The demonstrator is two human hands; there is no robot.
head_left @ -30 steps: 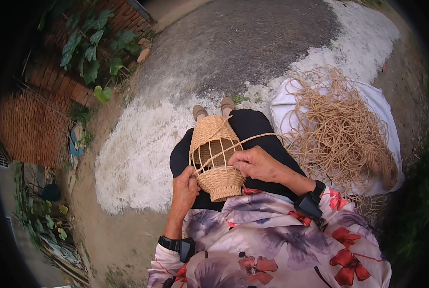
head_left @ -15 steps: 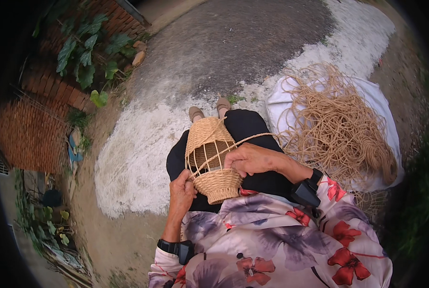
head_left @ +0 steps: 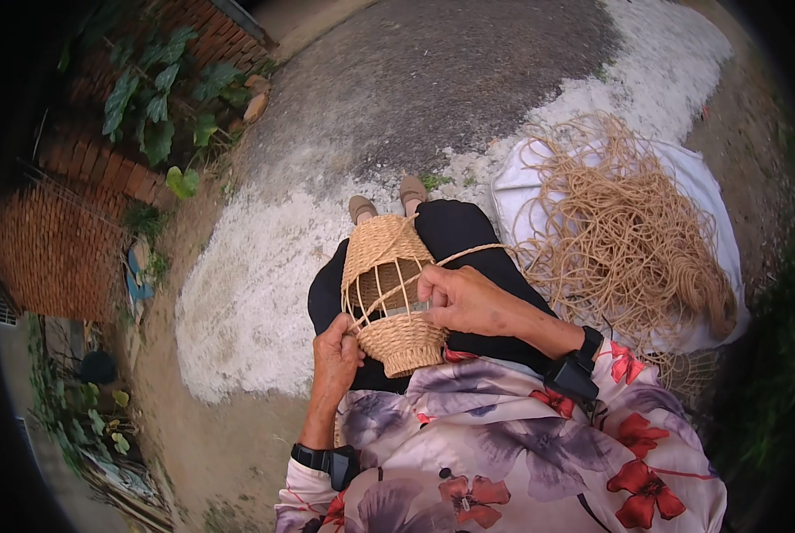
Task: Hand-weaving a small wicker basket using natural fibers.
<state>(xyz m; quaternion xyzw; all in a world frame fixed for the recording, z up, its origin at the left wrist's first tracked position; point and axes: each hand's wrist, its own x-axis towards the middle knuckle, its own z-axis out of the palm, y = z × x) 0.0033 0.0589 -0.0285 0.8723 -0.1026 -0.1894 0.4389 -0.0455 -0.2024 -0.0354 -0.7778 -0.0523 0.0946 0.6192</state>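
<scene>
On my lap lies a woven straw basket, with a band of bare upright ribs across its middle and dense weave at both ends. My left hand is closed at the basket's left side, pinching the tan cord beside the ribs. My right hand is closed at the right of the ribs, fingers curled against them; what its fingertips hold is hidden. A tan cord runs from the basket across my right thigh toward a large tangled heap of cord.
The heap lies on a white sack on the ground to my right. My feet rest on pale, gritty ground. At the left are brick stacks, leafy plants and a blue object.
My right hand has shifted slightly along the ribs, its fingers moving up and curling. My left hand keeps its grip, and the whole view has shifted slightly.
</scene>
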